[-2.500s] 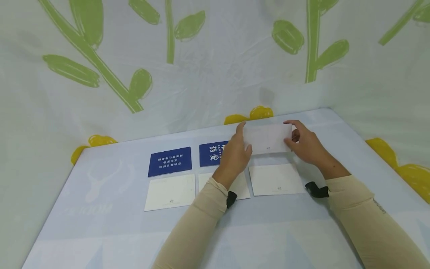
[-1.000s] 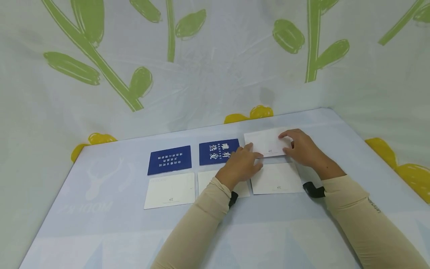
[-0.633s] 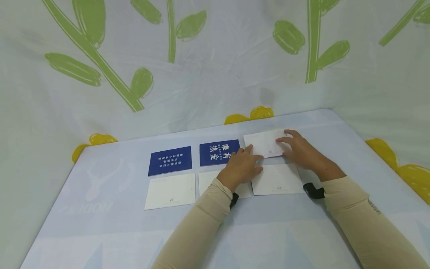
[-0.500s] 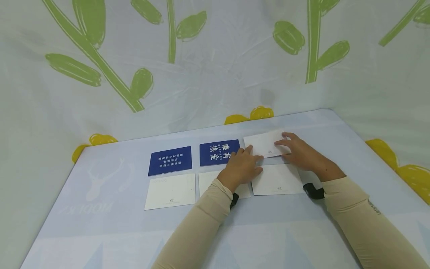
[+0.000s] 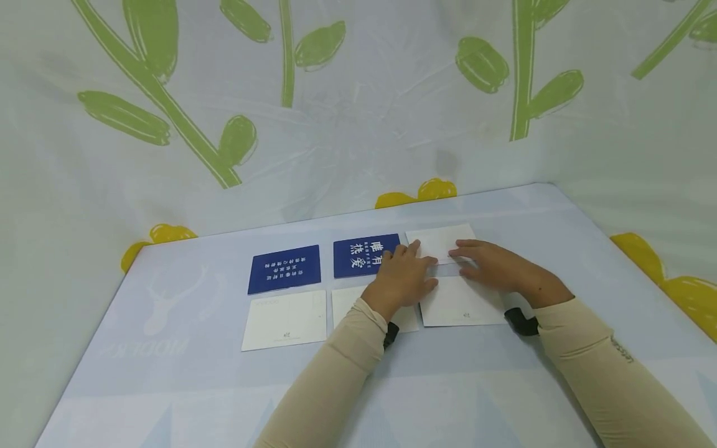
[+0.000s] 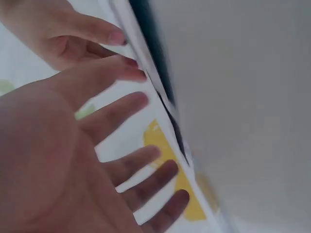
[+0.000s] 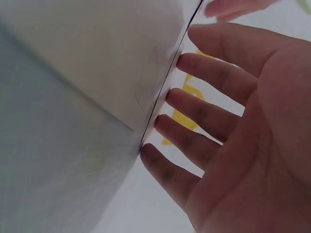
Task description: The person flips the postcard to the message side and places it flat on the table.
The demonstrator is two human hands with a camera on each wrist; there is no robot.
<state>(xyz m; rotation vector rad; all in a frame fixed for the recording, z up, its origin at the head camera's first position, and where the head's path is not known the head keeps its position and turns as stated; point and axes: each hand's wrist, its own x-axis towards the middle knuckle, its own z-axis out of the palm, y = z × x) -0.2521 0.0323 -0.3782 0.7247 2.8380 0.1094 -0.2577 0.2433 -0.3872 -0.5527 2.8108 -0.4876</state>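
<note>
My left hand (image 5: pixel 399 277) rests with spread fingertips at the left front corner of the back right white card (image 5: pixel 439 235). Its fingers also cover part of a blue card (image 5: pixel 350 255) with white characters. On the same white card's right half lies my right hand (image 5: pixel 495 264), fingers extended and touching it. All its fingertips meet the surface in the right wrist view. Just in front is another white card (image 5: pixel 465 305) with a small printed mark. A middle white card (image 5: pixel 343 303) is partly hidden under my left wrist.
At the left lie a second blue card (image 5: pixel 284 269) and a front white card (image 5: pixel 284 320), making two rows. The pale cloth-covered table (image 5: pixel 185 373) has its back edge against a hanging cloth (image 5: pixel 358 124) printed with green leaves.
The back right white card was held up between both hands, then laid flat on the table. Lately my right hand has slid left and nearer over it; my left hand has stayed almost still.
</note>
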